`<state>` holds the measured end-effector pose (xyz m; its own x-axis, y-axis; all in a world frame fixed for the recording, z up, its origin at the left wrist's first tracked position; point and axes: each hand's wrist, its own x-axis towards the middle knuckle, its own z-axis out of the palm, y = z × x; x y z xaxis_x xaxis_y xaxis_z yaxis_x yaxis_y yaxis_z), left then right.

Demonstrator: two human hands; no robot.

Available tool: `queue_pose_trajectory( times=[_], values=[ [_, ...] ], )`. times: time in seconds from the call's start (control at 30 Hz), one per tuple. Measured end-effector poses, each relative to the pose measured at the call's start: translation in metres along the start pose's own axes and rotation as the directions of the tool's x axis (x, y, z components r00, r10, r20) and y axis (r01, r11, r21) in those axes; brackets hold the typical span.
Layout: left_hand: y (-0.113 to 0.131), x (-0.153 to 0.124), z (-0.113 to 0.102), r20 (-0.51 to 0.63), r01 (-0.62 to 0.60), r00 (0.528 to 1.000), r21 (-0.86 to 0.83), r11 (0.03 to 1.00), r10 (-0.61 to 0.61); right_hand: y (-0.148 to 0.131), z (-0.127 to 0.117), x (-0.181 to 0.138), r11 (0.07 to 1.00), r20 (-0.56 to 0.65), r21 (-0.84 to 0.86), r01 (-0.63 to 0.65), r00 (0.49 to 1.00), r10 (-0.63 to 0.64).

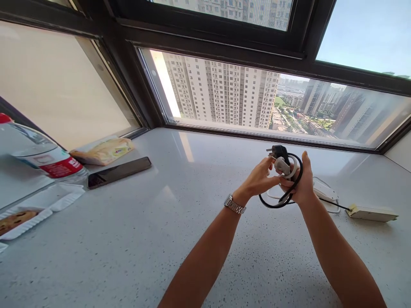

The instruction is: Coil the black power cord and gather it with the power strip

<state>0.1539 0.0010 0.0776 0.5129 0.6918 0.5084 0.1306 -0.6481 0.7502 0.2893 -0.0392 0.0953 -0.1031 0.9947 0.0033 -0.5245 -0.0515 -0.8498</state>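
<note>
Over the right part of the counter, both hands are at a bundle of power cords. My left hand, with a metal watch at the wrist, is closed with its fingertips at a white plug. Just above that plug, a black plug points its prongs left. My right hand grips the looped black cord and white cord, thumb pointing up. Its fingers are partly hidden behind the loops. A black cord runs from there to a white power strip lying at the right.
Behind my right hand lies another white strip-like object with white cord. On the left are a phone, a tissue pack, a bottle with a red label and a cookie tray. Windows border the speckled counter.
</note>
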Motion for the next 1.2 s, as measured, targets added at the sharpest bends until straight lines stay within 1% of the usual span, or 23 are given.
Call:
queue_pose_trajectory(
  times=[0.07, 0.1, 0.13, 0.2, 0.27, 0.33, 0.4, 0.5, 0.53, 0.6, 0.67, 0.7, 0.77, 0.8, 0.83, 0.87, 0.9, 0.93, 1.0, 1.07, 1.1, 1.13, 1.2],
  values=[
    [0.006, -0.002, -0.005, 0.112, -0.019, 0.993, -0.011, 1.0, 0.021, 0.005, 0.001, 0.0, 0.997, -0.134, -0.042, 0.057, 0.989, -0.062],
    [0.008, -0.003, -0.006, 0.118, -0.016, 0.993, 0.011, 1.0, 0.015, 0.007, 0.002, 0.0, 0.996, -0.191, -0.066, 0.063, 0.979, -0.075],
    [0.009, -0.003, -0.005, 0.09, -0.004, 0.996, 0.056, 0.998, -0.001, 0.01, 0.004, 0.0, 0.995, -0.234, -0.087, 0.053, 0.97, -0.072],
    [0.009, -0.002, -0.001, -0.036, 0.028, 0.999, 0.159, 0.987, -0.023, 0.013, 0.009, 0.0, 0.993, -0.284, -0.12, 0.008, 0.958, -0.042],
    [0.006, 0.0, 0.005, -0.194, 0.032, 0.981, 0.191, 0.981, 0.005, 0.014, 0.014, 0.0, 0.988, -0.28, -0.155, -0.014, 0.959, -0.03],
    [0.004, 0.002, 0.01, -0.327, -0.02, 0.943, 0.155, 0.988, 0.07, 0.013, 0.016, 0.001, 0.979, -0.253, -0.205, 0.004, 0.966, -0.057],
    [0.003, 0.003, 0.013, -0.432, -0.102, 0.89, 0.121, 0.987, 0.145, 0.012, 0.017, 0.001, 0.964, -0.241, -0.262, 0.042, 0.964, -0.108],
    [0.005, 0.001, 0.011, -0.528, -0.184, 0.82, 0.123, 0.975, 0.221, 0.013, 0.015, 0.003, 0.933, -0.254, -0.35, 0.085, 0.95, -0.182],
    [0.007, 0.0, 0.009, -0.551, -0.188, 0.805, 0.117, 0.975, 0.221, 0.013, 0.013, 0.004, 0.917, -0.259, -0.388, 0.096, 0.943, -0.209],
    [0.012, -0.003, 0.004, -0.567, -0.188, 0.797, 0.091, 0.978, 0.206, 0.014, 0.007, 0.008, 0.862, -0.273, -0.495, 0.109, 0.922, -0.273],
    [0.019, -0.005, 0.0, -0.555, -0.211, 0.81, 0.024, 0.977, 0.189, 0.013, -0.003, 0.012, 0.78, -0.284, -0.621, 0.075, 0.906, -0.313],
    [0.023, -0.005, -0.002, -0.544, -0.231, 0.821, -0.042, 0.972, 0.172, 0.012, -0.009, 0.013, 0.735, -0.292, -0.677, 0.032, 0.905, -0.308],
    [0.03, -0.003, -0.004, -0.56, -0.278, 0.824, -0.267, 0.923, 0.087, 0.01, -0.022, 0.016, 0.642, -0.307, -0.761, -0.096, 0.924, -0.226],
    [0.033, -0.002, -0.005, -0.575, -0.297, 0.818, -0.409, 0.863, 0.009, 0.01, -0.028, 0.016, 0.592, -0.304, -0.792, -0.151, 0.938, -0.168],
    [0.036, -0.001, -0.006, -0.573, -0.306, 0.815, -0.549, 0.778, -0.084, 0.009, -0.032, 0.016, 0.543, -0.284, -0.822, -0.173, 0.951, -0.127],
    [0.039, 0.0, -0.007, -0.548, -0.301, 0.817, -0.67, 0.679, -0.178, 0.009, -0.034, 0.016, 0.502, -0.24, -0.852, -0.149, 0.963, -0.121],
    [0.04, 0.0, -0.009, -0.497, -0.28, 0.828, -0.767, 0.578, -0.26, 0.01, -0.033, 0.015, 0.473, -0.168, -0.878, -0.075, 0.973, -0.158],
    [0.042, 0.0, -0.011, -0.427, -0.241, 0.846, -0.84, 0.485, -0.32, 0.01, -0.031, 0.014, 0.453, -0.071, -0.891, 0.04, 0.972, -0.225],
    [0.043, -0.001, -0.015, -0.282, -0.148, 0.885, -0.925, 0.35, -0.369, 0.011, -0.02, 0.011, 0.45, 0.158, -0.838, 0.309, 0.926, -0.342],
    [0.045, -0.004, -0.02, -0.202, -0.101, 0.908, -0.956, 0.275, -0.367, 0.013, -0.006, 0.009, 0.525, 0.341, -0.692, 0.495, 0.866, -0.367],
    [0.047, -0.006, -0.021, -0.189, -0.097, 0.914, -0.961, 0.258, -0.359, 0.014, -0.001, 0.008, 0.576, 0.401, -0.615, 0.539, 0.842, -0.36],
    [0.05, -0.008, -0.022, -0.187, -0.101, 0.918, -0.963, 0.252, -0.349, 0.016, 0.004, 0.008, 0.62, 0.433, -0.551, 0.558, 0.827, -0.36],
    [0.056, -0.01, -0.023, -0.199, -0.112, 0.921, -0.959, 0.261, -0.334, 0.022, 0.009, 0.007, 0.699, 0.424, -0.454, 0.553, 0.824, -0.376]
  ],
)
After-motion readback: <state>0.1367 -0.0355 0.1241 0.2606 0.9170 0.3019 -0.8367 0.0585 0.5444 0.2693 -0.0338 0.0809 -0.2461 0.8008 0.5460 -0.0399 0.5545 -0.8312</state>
